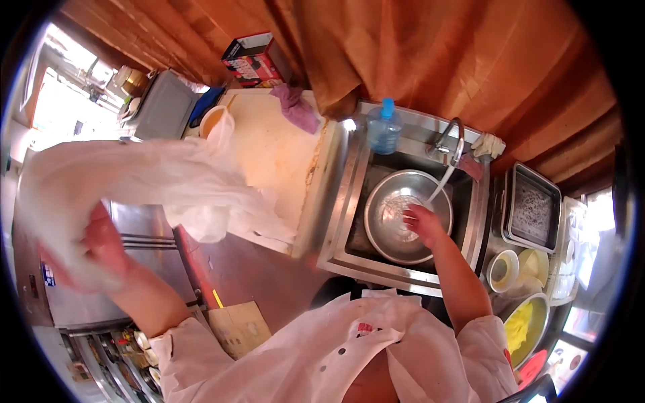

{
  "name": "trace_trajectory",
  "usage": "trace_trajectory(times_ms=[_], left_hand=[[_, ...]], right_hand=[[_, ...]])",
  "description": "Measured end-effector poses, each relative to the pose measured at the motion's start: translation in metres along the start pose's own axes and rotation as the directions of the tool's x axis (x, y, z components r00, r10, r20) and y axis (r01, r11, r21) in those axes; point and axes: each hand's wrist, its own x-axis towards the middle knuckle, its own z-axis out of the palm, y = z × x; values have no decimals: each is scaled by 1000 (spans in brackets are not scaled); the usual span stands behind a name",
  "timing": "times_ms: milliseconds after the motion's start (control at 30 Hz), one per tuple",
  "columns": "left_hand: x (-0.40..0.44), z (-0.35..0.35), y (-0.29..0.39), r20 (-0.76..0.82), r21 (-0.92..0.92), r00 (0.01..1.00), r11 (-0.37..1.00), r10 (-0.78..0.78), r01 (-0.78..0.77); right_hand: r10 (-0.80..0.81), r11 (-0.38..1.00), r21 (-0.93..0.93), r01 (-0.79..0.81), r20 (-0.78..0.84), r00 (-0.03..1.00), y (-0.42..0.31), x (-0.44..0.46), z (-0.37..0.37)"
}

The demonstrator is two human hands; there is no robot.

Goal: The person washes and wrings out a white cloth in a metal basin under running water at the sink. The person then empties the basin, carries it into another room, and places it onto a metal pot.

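L hand (104,245) grips white sheet (181,178); R hand (422,225), fingers apart, at steel bowl (377,221), tap (459,140) running: prob. rinsing; next needs tap control.

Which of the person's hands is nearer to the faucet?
Right. The right hand is at the metal bowl, below the faucet; the left hand is far leftward, holding thin white material.

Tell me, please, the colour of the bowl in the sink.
The bowl is silvery, like metal; the head view shows it best.

The left hand (104,252) is blurred; the white sheet (154,171), material unclear, hides part of the left edge of the counter (269,154).
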Motion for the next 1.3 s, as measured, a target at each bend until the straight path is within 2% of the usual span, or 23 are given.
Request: trace_trajectory(times_ms=[100, 200, 300, 367, 433, 567, 633, 667, 700, 733, 767, 800, 867, 900, 967, 1000, 1067, 1100, 1133, 1167, 1233, 1267, 1300], left_hand=[[23, 35, 10, 61, -76, 998, 997, 23, -18], [36, 70, -8, 124, -168, 992, 985, -24, 45], [38, 106, -49, 158, -304, 981, 939, -115, 159], [33, 131, -83, 165, -378, 966, 892, -199, 248], [22, 155, -118, 162, -437, 941, 833, -298, 339], [-23, 209, -196, -7, -343, 844, 794, -537, 503], [-56, 231, -239, -136, -213, 753, 761, -644, 612], [-75, 236, -261, -158, -214, 684, 701, -712, 680], [-96, 238, -284, -180, -216, 609, 635, -772, 742], [-130, 230, -319, -148, -51, 645, 657, -750, 752], [-164, 221, -351, -108, 115, 677, 667, -728, 736], [-186, 224, -365, -113, 380, 594, 518, -796, 767], [-249, 197, -394, -40, 713, 366, 230, -930, 662], [-302, 159, -416, -111, 796, 315, 106, -943, 597], [-315, 126, -393, 84, 848, 467, 309, -880, 431], [-319, 100, -383, 82, 849, 497, 322, -864, 419], [-307, 48, -362, 2, 910, 605, 252, -796, 328], [-289, 28, -345, -56, 955, 678, 158, -733, 251], [-271, 15, -324, -112, 994, 770, -74, -628, 84], [-262, 2, -308, -124, 946, 853, -321, -507, -54], [-272, -36, -298, -282, 783, 888, -622, -363, -5], [-279, -61, -297, -279, 787, 887, -617, -368, -9], [-287, -87, -298, -418, 868, 793, -453, -444, 204]], right_hand=[[-137, 957, -200, 211, 329, 934, -24, -40, 62], [-335, 834, -201, 514, 557, 760, -71, -100, 120], [-396, 808, -32, 588, 710, 583, -79, -89, 126], [-378, 905, 28, 424, 505, 775, -61, -81, 106], [-737, 397, -312, 863, 452, 502, -72, -109, 80], [-762, 560, -218, 799, 244, 600, -33, -56, 5], [-612, 616, -471, 631, 218, 760, -23, -49, -32], [-608, 621, -475, 624, 210, 766, -11, -37, -47], [-484, 696, -545, 468, 125, 866, 4, -22, -61], [-351, 744, -598, 299, 32, 936, 16, -10, -73], [-402, 517, -812, 272, 51, 914, 24, -6, -85], [-402, 516, -813, 271, 50, 914, 22, -11, -89], [-193, 342, -937, 75, 8, 981, 34, -11, -100], [-88, 238, -971, -24, -46, 995, 49, 0, -111], [-224, 347, -938, -11, -95, 970, 61, -10, -117], [-348, 451, -892, 19, -156, 924, 68, -17, -119], [-300, 527, -847, 70, -108, 948, 74, -22, -134], [-314, 332, -931, 151, 42, 949, 86, -14, -147], [-296, 125, -964, 234, 189, 936, 94, -10, -153], [-296, 125, -965, 230, 185, 937, 99, -14, -150], [-129, 849, -527, 24, -162, 978, 105, -21, -140], [-128, 851, -525, 21, -169, 977, 99, -28, -131], [-86, 902, -432, -4, -188, 978, 83, -40, -115]])
